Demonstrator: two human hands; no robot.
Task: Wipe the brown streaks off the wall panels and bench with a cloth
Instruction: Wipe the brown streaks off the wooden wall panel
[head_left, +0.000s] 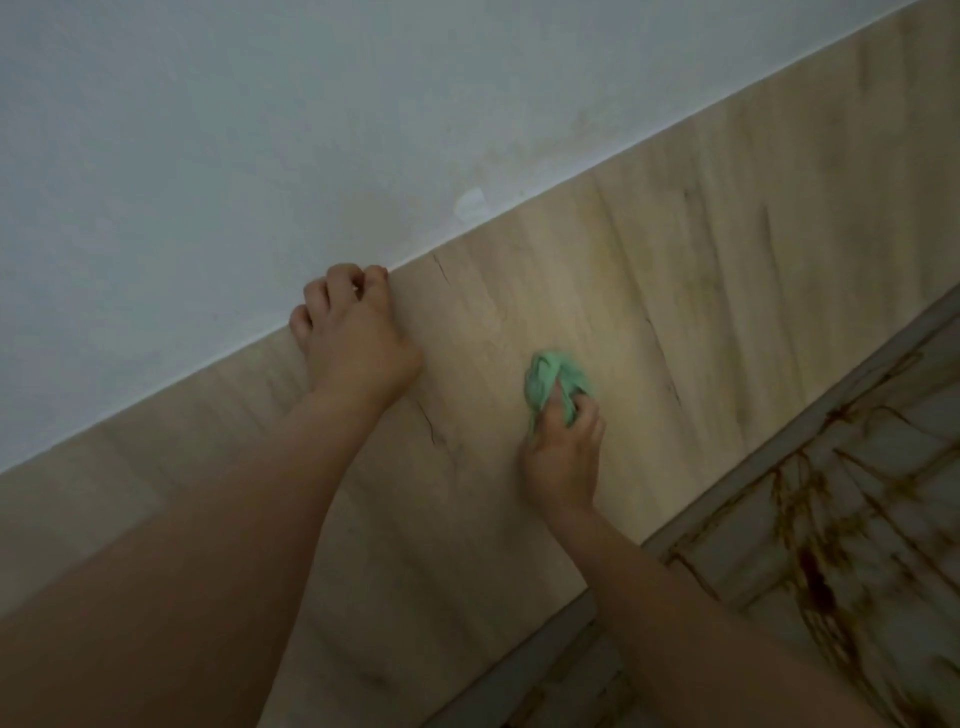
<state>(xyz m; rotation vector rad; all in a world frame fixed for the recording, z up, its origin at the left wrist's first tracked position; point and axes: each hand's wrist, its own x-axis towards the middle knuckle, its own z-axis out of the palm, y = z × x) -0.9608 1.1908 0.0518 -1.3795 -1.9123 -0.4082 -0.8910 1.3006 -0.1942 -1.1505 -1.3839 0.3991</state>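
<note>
Cloth (553, 376) — green and bunched — sits in our right hand (563, 447), whose fingers curl round it and press it against the pale wood-look wall panel (675, 260), roughly midway between the panel's top edge and the worktop (924, 426) below. Our left hand (353, 332) rests higher and further left, fingers curled onto the panel's top edge where it meets the grey-white painted wall (208, 130). Thin dark lines run down the panel near both hands. Brown streaks (810, 566) — thick and branching — cover the pale worktop at lower right, apart from the cloth.
</note>
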